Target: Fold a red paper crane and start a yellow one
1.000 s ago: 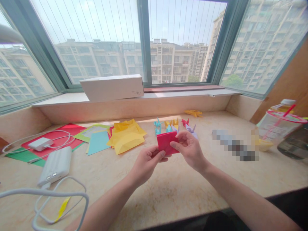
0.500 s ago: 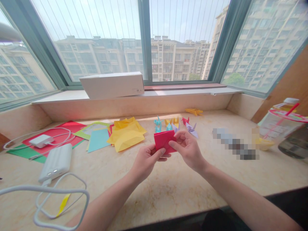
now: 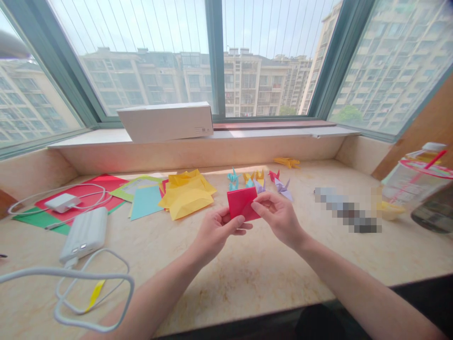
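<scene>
Above the marble sill [image 3: 247, 278], both hands pinch a folded red paper [image 3: 240, 202]: the left hand [image 3: 215, 232] grips its lower left corner, the right hand [image 3: 279, 216] its right edge. Paper cranes [image 3: 260, 180] stand just behind; yellow sheets [image 3: 187, 196] lie left.

A pixelated patch [image 3: 348, 210] on the right of the marble counter blots out whatever lies there. At the right edge, a clear plastic cup with a pink lid [image 3: 414, 186] and the dark glass vessel [image 3: 433, 215] beside it are cut off. The left hand [image 3: 215, 231] and right hand [image 3: 279, 215] cover the near corners of the red folded square of paper [image 3: 240, 202], which hides part of the small folded paper figures [image 3: 260, 179] behind it. At far left, the green paper sheet [image 3: 38, 221] lies mostly under a red sheet [image 3: 109, 183]. The thick white cable loop [image 3: 53, 273] runs out at the left edge. Print on the white cardboard box [image 3: 166, 122] is too small to read.
</scene>
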Motion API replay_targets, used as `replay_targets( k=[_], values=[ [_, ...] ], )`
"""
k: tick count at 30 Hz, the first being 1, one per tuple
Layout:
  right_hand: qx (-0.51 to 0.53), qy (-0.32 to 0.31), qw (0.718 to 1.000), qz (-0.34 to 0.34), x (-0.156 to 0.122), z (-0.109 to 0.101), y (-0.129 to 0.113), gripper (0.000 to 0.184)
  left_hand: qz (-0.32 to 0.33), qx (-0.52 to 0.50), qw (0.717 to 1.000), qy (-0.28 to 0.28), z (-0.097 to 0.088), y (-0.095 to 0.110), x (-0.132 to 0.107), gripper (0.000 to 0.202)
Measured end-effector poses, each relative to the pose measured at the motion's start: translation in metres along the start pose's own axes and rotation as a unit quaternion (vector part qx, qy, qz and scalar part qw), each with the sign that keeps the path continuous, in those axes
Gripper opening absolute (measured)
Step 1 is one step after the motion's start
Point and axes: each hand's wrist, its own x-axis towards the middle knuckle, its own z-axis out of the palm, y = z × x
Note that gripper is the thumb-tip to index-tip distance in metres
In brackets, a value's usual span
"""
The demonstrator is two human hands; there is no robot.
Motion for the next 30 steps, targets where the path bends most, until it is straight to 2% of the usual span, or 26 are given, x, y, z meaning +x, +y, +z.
replay_targets(
  k=[5, 12, 24, 30],
  values=[
    [0.018, 0.015, 0.999, 0.031, 0.0000, 0.0004, 0.0018, 0.015, 0.001, 0.003, 1.000, -0.018, -0.0008, -0.0015, -0.0008, 0.039],
    [0.026, 0.040, 0.998, 0.036, 0.0017, 0.0025, 0.0019, 0.021, -0.012, 0.007, 1.000, -0.004, 0.0001, -0.0027, 0.0005, 0.038],
    [0.050, 0.031, 0.997, 0.040, 0.0027, 0.0032, 0.0011, 0.021, -0.023, -0.010, 1.000, 0.008, 0.0011, -0.0017, 0.0008, 0.035],
    [0.007, 0.027, 0.999, 0.046, 0.0030, -0.0012, 0.0015, 0.021, -0.011, -0.002, 1.000, 0.024, -0.0024, -0.0025, 0.0023, 0.036]
  ],
)
